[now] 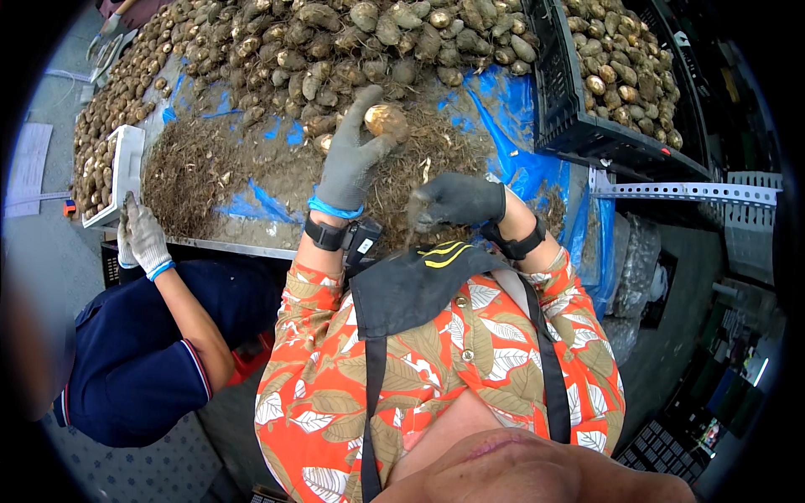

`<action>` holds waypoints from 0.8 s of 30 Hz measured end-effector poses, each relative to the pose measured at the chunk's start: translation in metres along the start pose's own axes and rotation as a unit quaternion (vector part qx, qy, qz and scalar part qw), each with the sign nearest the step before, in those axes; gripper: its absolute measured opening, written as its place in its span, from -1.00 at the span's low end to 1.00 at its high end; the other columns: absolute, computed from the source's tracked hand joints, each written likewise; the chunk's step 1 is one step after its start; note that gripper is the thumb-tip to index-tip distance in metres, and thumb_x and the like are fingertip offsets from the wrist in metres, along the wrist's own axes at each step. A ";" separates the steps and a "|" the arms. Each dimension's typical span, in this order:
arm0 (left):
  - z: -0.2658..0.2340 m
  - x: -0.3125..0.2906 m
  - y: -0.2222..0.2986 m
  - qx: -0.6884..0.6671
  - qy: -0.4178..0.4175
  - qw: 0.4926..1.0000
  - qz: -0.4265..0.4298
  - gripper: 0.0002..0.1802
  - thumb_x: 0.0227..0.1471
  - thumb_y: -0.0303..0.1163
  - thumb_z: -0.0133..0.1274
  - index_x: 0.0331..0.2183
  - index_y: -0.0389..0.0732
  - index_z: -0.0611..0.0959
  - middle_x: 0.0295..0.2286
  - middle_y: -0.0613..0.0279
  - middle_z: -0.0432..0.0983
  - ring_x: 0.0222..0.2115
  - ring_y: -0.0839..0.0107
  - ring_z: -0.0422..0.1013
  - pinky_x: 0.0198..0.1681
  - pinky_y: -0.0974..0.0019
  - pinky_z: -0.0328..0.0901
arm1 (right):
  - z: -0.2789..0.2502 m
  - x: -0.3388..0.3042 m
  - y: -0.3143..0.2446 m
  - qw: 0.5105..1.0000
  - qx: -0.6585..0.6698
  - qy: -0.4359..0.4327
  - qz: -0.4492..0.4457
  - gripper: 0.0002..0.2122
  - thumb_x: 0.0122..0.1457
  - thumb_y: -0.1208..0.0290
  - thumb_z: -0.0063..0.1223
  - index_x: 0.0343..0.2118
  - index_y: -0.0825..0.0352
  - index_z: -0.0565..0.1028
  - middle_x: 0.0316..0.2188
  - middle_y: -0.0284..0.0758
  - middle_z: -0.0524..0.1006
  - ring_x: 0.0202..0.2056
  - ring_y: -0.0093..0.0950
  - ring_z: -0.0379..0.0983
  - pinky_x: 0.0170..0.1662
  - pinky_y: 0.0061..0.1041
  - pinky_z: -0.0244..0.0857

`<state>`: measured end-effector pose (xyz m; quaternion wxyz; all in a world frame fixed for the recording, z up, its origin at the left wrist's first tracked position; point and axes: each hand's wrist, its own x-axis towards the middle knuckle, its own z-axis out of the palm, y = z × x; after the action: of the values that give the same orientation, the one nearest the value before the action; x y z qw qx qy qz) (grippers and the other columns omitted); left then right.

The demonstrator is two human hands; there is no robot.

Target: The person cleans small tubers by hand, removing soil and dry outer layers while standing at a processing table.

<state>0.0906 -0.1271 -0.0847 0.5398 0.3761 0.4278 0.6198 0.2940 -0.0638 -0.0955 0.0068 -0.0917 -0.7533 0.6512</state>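
Note:
My left hand [349,163], in a grey glove with a blue cuff, reaches toward the pile. A brownish taro corm [386,121] with a pale patch sits between its thumb and long outstretched forefinger. Closer to my body, my right hand [459,202] wears a darker glove, its fingers curled together. Whatever those fingers pinch is too blurred to name. Loose brown root fibres [419,168] spread under and between both hands. Beyond them rises a big heap of hairy taro corms [335,42].
A black crate [579,126] of taro corms stands at the right, beside a perforated metal strip [688,189]. Torn blue sheeting [516,138] shows on the table. At left, a co-worker's gloved hands [144,237] are at a white tray [127,172] of corms.

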 end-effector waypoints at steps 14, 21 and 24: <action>-0.059 -0.017 0.032 0.297 -0.366 0.875 -0.113 -0.25 -0.22 -0.48 0.17 0.10 -0.25 0.37 -0.01 0.12 0.39 0.00 0.36 0.33 0.09 0.28 0.21 | 0.037 0.024 -0.001 0.989 -0.099 0.074 0.079 -0.77 0.11 0.22 0.10 -0.37 0.30 0.57 -0.49 -0.23 0.55 -0.42 -0.34 0.48 -0.27 -0.43 0.33; -0.070 -0.027 0.027 0.354 -0.263 0.897 -0.024 -0.05 -0.20 -0.49 0.12 0.24 -0.28 0.11 0.18 -0.05 0.17 0.18 0.24 0.16 0.20 0.31 0.07 | 0.011 0.065 0.015 0.976 -0.177 0.122 0.040 -0.68 0.22 0.16 -0.03 -0.25 0.38 0.51 -0.50 -0.25 0.52 -0.42 -0.49 0.45 -0.30 -0.48 0.33; -0.074 -0.032 0.037 0.332 -0.282 0.900 -0.024 -0.07 -0.19 -0.49 0.13 0.23 -0.28 0.13 0.17 -0.05 0.18 0.16 0.24 0.20 0.18 0.32 0.11 | 0.022 0.079 -0.004 0.974 -0.154 0.166 -0.027 -0.70 0.20 0.19 -0.03 -0.29 0.40 0.52 -0.50 -0.22 0.53 -0.44 -0.44 0.45 -0.31 -0.43 0.33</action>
<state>0.0131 -0.1698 -0.0758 0.4967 0.6819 0.4476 0.2965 0.2132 -0.0745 -0.1039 0.1349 -0.1784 -0.8349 0.5029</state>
